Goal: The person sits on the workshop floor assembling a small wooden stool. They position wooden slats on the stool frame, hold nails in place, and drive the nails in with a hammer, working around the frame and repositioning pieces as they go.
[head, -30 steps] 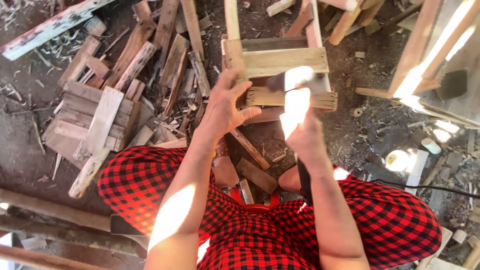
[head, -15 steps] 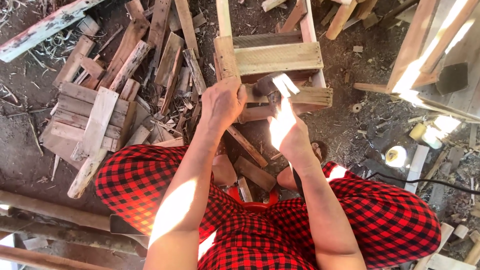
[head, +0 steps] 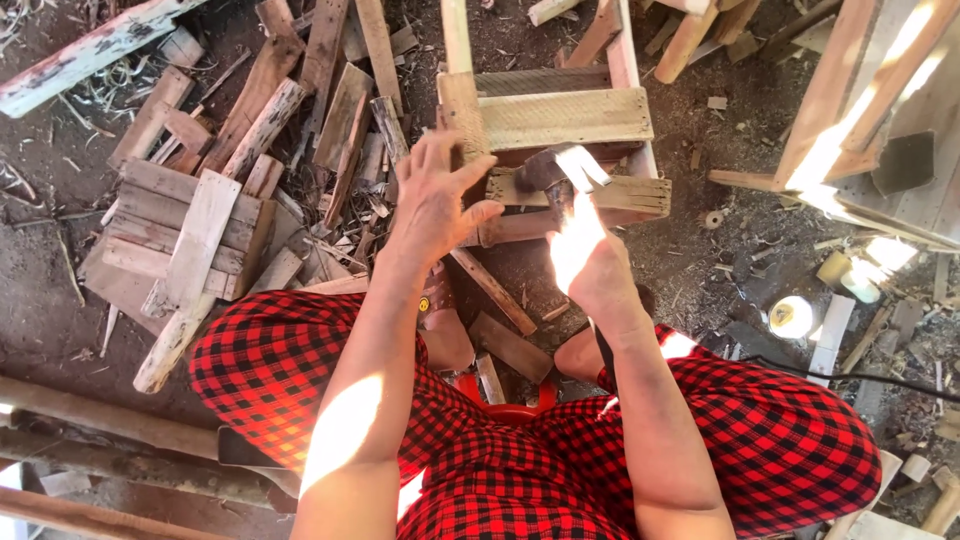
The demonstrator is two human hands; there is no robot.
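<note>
Left hand [head: 435, 205] fingers spread, palm against the upright post of a small wooden frame [head: 560, 120], steadying it. Right hand [head: 590, 265] closed in a fist around a hammer [head: 560, 170]; hammer head sits just above the frame's lower slat [head: 600, 195], touching or nearly touching, cannot tell which. Bright sun patch washes out the right hand's knuckles. Frame stands on the dirt ground [head: 720, 260] right in front of the person's knees, between both hands. Person wears red-and-black checked trousers [head: 280, 360]. Pile of scrap wood planks [head: 220, 180] lies left of the frame, well apart from the hands. A black cable [head: 850, 375] runs across the right knee area. Roll of tape [head: 792, 316] lies on the ground at right.
</note>
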